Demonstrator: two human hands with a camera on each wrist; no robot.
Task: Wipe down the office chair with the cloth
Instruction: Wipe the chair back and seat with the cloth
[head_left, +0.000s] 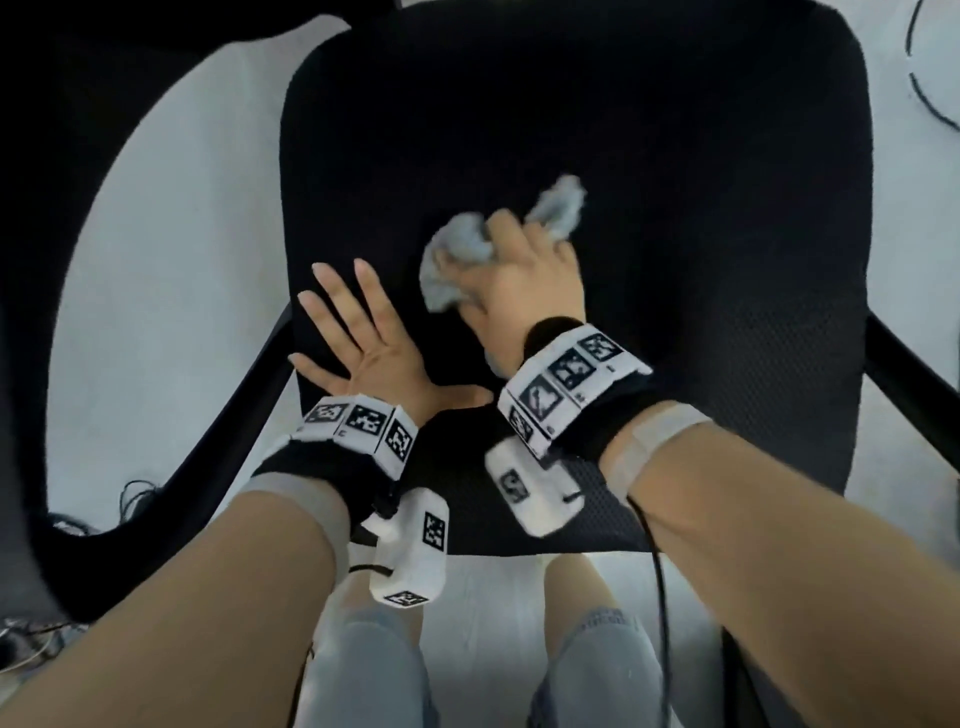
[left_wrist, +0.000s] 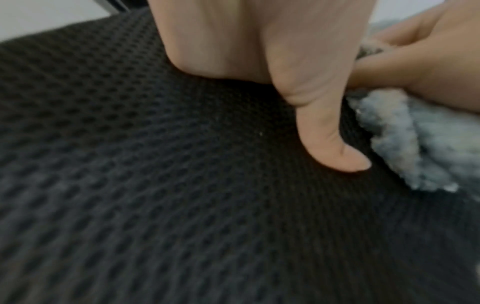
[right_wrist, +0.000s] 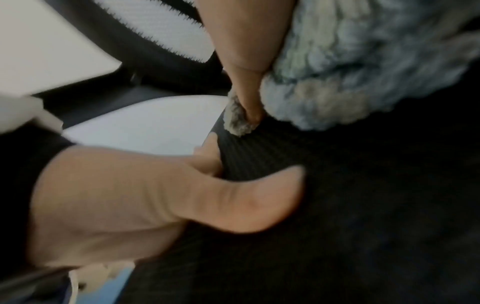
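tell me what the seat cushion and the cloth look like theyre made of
Seat cushion: black woven mesh fabric, matte, judging by the regular grid of small dimples; probably padded, since the left hand pressed flat on it dents it.
Cloth: fluffy grey-blue pile, likely microfibre or chenille, from its fuzzy tufted loops; the right hand grips it bunched.

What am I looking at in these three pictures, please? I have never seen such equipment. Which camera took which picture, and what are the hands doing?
No machine here: a person wears cameras on the head and on both wrists. The big picture looks down from the head. The left hand rests flat, fingers spread, on the black mesh seat of an office chair. The right hand grips a crumpled grey-blue cloth against the seat. The other two pictures come from the wrist cameras, very close: one shows the left thumb on the mesh, the other the cloth under the right hand.
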